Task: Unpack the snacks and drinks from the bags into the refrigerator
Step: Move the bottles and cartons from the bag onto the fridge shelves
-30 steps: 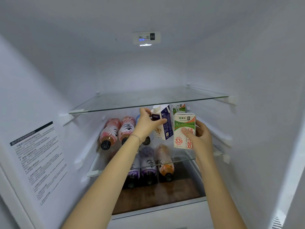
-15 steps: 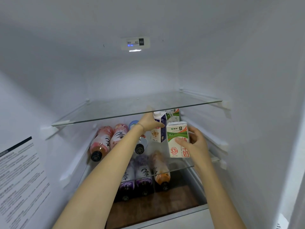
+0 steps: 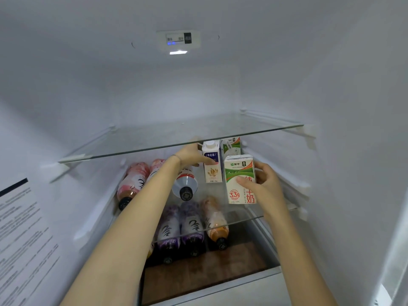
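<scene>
Both my arms reach into the open refrigerator. My left hand (image 3: 192, 155) grips a slim white and navy carton (image 3: 212, 162) that stands upright on the middle glass shelf (image 3: 254, 212). My right hand (image 3: 263, 184) holds a green and white milk carton (image 3: 240, 179) upright near the shelf's right front. Behind these stands another green and white carton (image 3: 231, 146), partly hidden. Two pink bottles (image 3: 133, 184) and a silver-bottomed bottle (image 3: 185, 184) lie on the same shelf to the left.
The upper glass shelf (image 3: 181, 138) sits just above my hands. Below the middle shelf lie two purple bottles (image 3: 181, 230) and an orange one (image 3: 215, 221) over a brown wooden floor (image 3: 205, 270). A printed label (image 3: 22, 235) is on the left wall.
Both cartons have gone deeper onto the middle shelf. The navy carton has come from a tilt to upright. The view has shifted slightly.
</scene>
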{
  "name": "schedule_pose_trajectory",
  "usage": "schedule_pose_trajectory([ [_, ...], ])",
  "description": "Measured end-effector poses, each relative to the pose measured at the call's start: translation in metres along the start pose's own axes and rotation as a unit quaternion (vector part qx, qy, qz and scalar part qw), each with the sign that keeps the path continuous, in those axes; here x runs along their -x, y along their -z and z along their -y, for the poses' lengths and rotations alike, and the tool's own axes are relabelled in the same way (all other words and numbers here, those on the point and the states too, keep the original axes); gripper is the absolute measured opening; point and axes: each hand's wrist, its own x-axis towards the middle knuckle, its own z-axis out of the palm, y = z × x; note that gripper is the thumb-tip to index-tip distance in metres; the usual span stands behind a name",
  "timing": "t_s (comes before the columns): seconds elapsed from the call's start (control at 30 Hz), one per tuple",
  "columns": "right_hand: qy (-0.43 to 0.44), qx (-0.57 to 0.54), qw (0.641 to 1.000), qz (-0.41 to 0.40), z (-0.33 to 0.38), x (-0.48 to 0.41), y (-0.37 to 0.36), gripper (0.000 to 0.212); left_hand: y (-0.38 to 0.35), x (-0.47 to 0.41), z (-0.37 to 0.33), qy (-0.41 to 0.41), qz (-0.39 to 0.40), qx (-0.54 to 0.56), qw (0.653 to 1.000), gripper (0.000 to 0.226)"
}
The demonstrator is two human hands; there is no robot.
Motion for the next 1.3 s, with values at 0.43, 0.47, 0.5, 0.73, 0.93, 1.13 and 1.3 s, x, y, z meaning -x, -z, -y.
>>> schedule_pose_trajectory([
  [0.43,-0.032,0.003,0.999,0.024,0.003,-0.006,0.007,0.049,-0.010,-0.039,0.013,0.022,-0.074,-0.059,0.995,0.033],
  [0.47,-0.032,0.005,0.999,0.023,0.002,-0.007,0.007,0.049,-0.010,-0.039,0.014,0.022,-0.077,-0.056,0.995,0.033],
  [0.5,-0.032,0.005,0.999,0.022,0.001,-0.007,0.006,0.049,-0.010,-0.040,0.016,0.021,-0.079,-0.055,0.995,0.033],
  [0.73,-0.031,0.006,0.999,0.026,0.000,-0.011,0.004,0.046,-0.004,-0.035,0.017,0.007,-0.052,-0.080,0.995,0.036],
  [0.93,-0.046,-0.018,0.998,0.031,0.005,-0.011,-0.003,0.049,0.002,-0.019,0.016,0.039,-0.081,-0.129,0.988,0.062],
  [1.13,-0.035,-0.030,0.999,0.018,0.004,-0.003,-0.006,0.048,-0.008,-0.017,0.018,0.018,0.014,-0.182,0.983,0.026],
  [1.3,-0.023,-0.019,0.999,0.013,0.003,0.000,-0.005,0.046,-0.011,-0.020,0.017,0.020,0.016,-0.203,0.979,0.033],
])
